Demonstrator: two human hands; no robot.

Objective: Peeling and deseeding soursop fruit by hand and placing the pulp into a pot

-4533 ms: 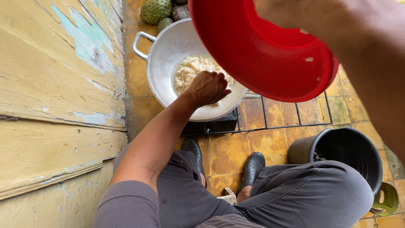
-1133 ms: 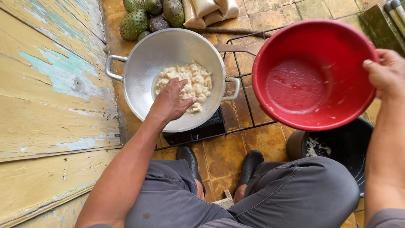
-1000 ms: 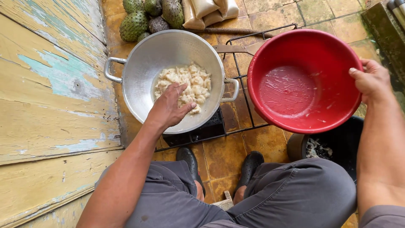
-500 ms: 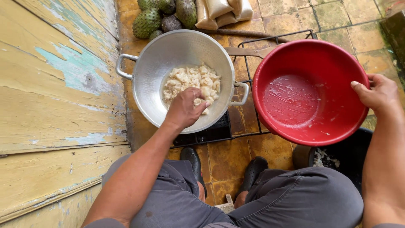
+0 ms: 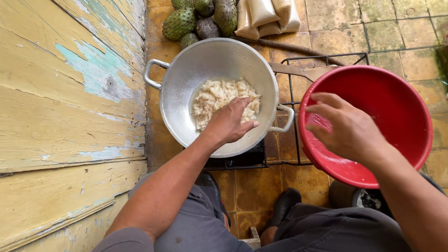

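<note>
A silver two-handled pan (image 5: 186,88) sits on a small black burner (image 5: 240,160) and holds white, lumpy fruit pulp (image 5: 212,98). My left hand (image 5: 230,122) lies palm down on the pulp at the pan's near side, fingers flat, gripping nothing that I can see. To the right is a wet red plastic basin (image 5: 401,112), with nothing in it but a film of liquid. My right hand (image 5: 344,128) hovers over the basin's left half with fingers spread and does not hold the rim.
Green spiky fruits (image 5: 186,21) and cream-coloured bags (image 5: 266,14) lie beyond the pan. A wire rack (image 5: 326,59) and a wooden spatula (image 5: 305,71) lie between pan and basin. A black bucket (image 5: 361,198) stands under the basin. A yellow plank wall (image 5: 56,116) runs along the left.
My right hand has let go of the basin's right rim and moved over its left half. My left hand stays on the pulp in the pan.
</note>
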